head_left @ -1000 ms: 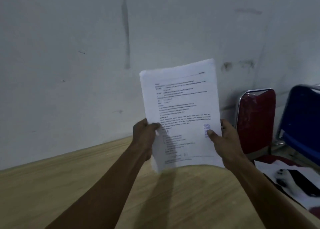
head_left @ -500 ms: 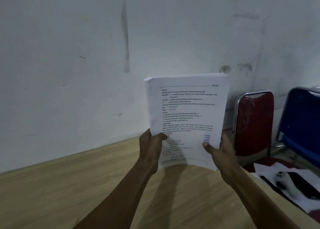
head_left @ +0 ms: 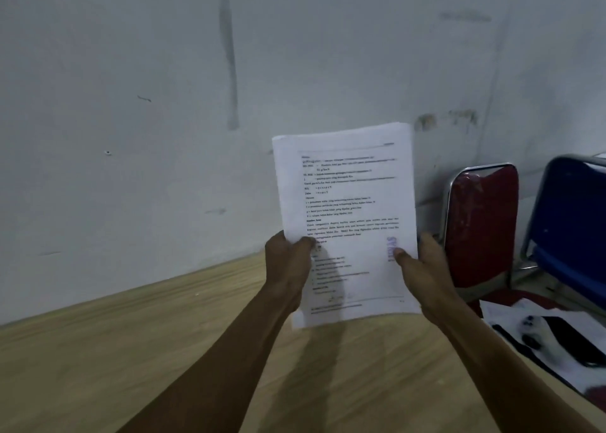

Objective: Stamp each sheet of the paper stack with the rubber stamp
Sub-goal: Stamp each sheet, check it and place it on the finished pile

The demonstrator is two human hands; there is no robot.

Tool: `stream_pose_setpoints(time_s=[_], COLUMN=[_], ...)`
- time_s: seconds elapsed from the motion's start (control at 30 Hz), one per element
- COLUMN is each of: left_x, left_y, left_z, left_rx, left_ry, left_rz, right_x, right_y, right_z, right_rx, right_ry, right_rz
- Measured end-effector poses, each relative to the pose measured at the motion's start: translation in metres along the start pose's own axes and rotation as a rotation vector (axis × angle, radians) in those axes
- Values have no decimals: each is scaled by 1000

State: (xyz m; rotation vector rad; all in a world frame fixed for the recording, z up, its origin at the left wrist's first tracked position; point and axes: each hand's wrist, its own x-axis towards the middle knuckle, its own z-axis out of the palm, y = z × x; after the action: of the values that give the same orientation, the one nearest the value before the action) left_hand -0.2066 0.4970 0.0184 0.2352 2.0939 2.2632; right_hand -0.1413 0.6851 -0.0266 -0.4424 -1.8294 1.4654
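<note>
A stack of white printed sheets [head_left: 347, 209] stands upright above the wooden table [head_left: 164, 350], its bottom edge close to the tabletop. My left hand [head_left: 287, 262] grips the stack's left edge with the thumb on the front page. My right hand [head_left: 423, 268] grips the right edge, its thumb just below a blue stamp mark [head_left: 392, 247] on the top sheet. No rubber stamp is in view.
A grey wall rises right behind the table. To the right stand a red chair [head_left: 482, 222] and a blue chair [head_left: 570, 229]. On the red chair's seat lie white paper and a dark flat object [head_left: 564, 337].
The stack went down a little towards the table and then stayed roughly level, still upright. Both hands kept their grip on its edges.
</note>
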Motion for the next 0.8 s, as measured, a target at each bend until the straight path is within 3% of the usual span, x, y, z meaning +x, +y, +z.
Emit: stream_pose_setpoints(time_s=[0.1, 0.33, 0.8], left_x=[7, 3, 25], left_y=[-13, -40, -58], left_z=[2, -2, -3], left_rx=[98, 269, 692], left_ry=[56, 42, 25], left_rz=[-84, -295, -186], right_x=[7, 18, 36], right_y=[-2, 36, 50], right_z=[1, 15, 23], right_rx=[-192, -560, -883], right_ry=[14, -189, -248], right_rz=[6, 191, 156])
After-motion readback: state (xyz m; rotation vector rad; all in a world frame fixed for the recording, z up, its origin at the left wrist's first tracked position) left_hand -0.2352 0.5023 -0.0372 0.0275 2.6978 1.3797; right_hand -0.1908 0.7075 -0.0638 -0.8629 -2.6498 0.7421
